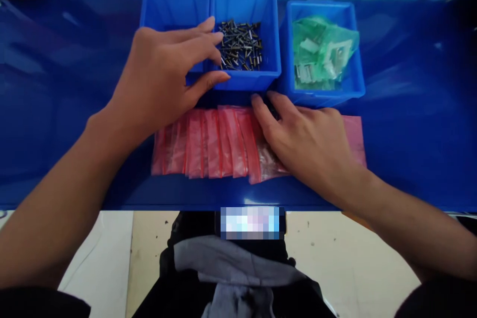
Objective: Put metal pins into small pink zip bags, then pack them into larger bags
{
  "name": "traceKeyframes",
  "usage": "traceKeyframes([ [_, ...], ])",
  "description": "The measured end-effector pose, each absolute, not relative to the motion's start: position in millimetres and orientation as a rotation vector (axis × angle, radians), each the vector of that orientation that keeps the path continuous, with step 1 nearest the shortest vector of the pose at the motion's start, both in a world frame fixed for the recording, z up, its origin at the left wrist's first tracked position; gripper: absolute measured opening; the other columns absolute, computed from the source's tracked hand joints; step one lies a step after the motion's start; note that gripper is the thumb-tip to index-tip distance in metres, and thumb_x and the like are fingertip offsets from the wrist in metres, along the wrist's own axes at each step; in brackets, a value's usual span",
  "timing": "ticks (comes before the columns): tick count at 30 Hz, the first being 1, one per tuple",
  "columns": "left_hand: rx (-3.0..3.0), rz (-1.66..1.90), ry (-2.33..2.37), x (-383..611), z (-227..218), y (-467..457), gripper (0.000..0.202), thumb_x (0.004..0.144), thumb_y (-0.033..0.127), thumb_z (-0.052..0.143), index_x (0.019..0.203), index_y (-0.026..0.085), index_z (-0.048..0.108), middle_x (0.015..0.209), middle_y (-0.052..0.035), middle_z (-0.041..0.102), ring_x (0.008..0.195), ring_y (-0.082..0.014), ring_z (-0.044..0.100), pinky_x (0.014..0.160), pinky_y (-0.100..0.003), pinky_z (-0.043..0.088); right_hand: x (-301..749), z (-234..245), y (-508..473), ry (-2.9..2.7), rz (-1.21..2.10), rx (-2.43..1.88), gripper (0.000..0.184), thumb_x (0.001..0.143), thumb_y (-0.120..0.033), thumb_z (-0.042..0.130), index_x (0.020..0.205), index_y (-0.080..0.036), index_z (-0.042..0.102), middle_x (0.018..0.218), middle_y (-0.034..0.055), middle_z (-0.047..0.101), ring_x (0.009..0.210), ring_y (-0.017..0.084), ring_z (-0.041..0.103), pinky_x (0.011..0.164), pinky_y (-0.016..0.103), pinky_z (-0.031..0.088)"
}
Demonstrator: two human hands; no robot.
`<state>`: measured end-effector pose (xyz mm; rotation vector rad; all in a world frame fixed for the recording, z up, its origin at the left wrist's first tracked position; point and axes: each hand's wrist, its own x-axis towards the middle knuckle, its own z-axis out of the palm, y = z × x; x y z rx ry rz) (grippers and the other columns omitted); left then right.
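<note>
Rivets [242, 47] (too jumbled to count) lie in the middle bin [249, 80] of three in the head view; the right bin [326, 97] holds one green bag [322, 47] of pale pieces. Nearer, pink zip bags [214, 144] overlap in a row. The left hand [160, 67] arches over the middle bin's left side, thumb and fingers parted. The right hand [313, 141] lies palm-down on the row's right part; whether its fingers grasp anything, I cannot tell.
</note>
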<state>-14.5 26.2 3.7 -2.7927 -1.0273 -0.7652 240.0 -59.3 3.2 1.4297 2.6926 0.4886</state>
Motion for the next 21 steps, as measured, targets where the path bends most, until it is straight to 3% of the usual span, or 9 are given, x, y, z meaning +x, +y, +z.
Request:
traceKeyframes([
  [4,-2.815,-0.779,-1.022,-14,4,26,0.031,0.113,0.044,0.063,0.12,0.016,0.074,0.145,-0.0085,0.075,0.144,-0.0293,0.069,0.116,-0.049,0.065,240,8,-59,2.756,0.378,1.484,0.048,0.106,-0.004,0.038,0.142,-0.008,0.071,0.111,0.0153,0.083,0.082,0.024,0.077,0.05,0.036,0.026],
  [10,-2.814,-0.78,-1.006,-15,3,26,0.028,0.112,0.042,0.065,0.122,0.017,0.074,0.145,-0.0091,0.075,0.144,-0.0285,0.068,0.118,-0.047,0.065,241,14,-68,2.751,0.521,1.535,0.044,0.106,-0.003,0.041,0.131,-0.011,0.075,0.111,0.0132,0.083,0.083,0.024,0.073,0.052,0.037,0.029],
  [14,-2.809,-0.76,-0.992,-16,3,26,0.026,0.113,0.04,0.064,0.123,0.017,0.073,0.146,-0.0087,0.074,0.144,-0.0283,0.069,0.115,-0.046,0.066,245,9,-68,2.732,0.484,1.413,0.039,0.105,-0.004,0.045,0.131,-0.005,0.073,0.106,0.0168,0.079,0.091,0.029,0.072,0.061,0.038,0.042],
  [21,-2.819,-0.76,-0.832,-22,-1,34,0.029,0.112,0.04,0.065,0.126,0.016,0.073,0.147,-0.012,0.073,0.143,-0.0303,0.069,0.113,-0.048,0.068,251,-4,-59,2.953,0.504,1.374,0.036,0.105,-0.003,0.045,0.127,-0.006,0.073,0.105,0.0162,0.078,0.09,0.028,0.071,0.07,0.038,0.055],
])
